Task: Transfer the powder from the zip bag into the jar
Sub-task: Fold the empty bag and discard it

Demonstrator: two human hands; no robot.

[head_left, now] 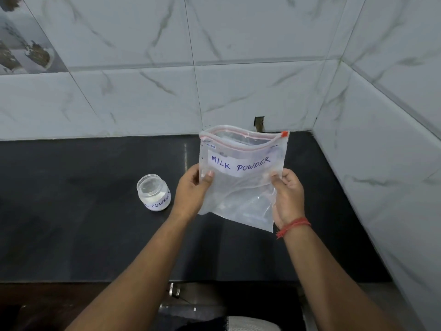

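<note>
A clear zip bag [241, 185] with a white label reading "MILK POWDER" is held upright above the black counter. Its red zip mouth gapes open at the top and the bag looks nearly empty. My left hand [193, 187] pinches the bag's left edge. My right hand [288, 194], with a red thread on the wrist, pinches the right edge. A small glass jar [154, 192] without a lid stands on the counter to the left of my left hand. White powder fills its lower half, and a label on it reads "POWDER".
The black counter [83, 223] runs from left to right and ends at a tiled wall [381, 163] on the right. Marble-look tiles rise behind it. A small dark hole [259, 123] sits in the back wall just above the bag. The counter's front edge lies below my forearms.
</note>
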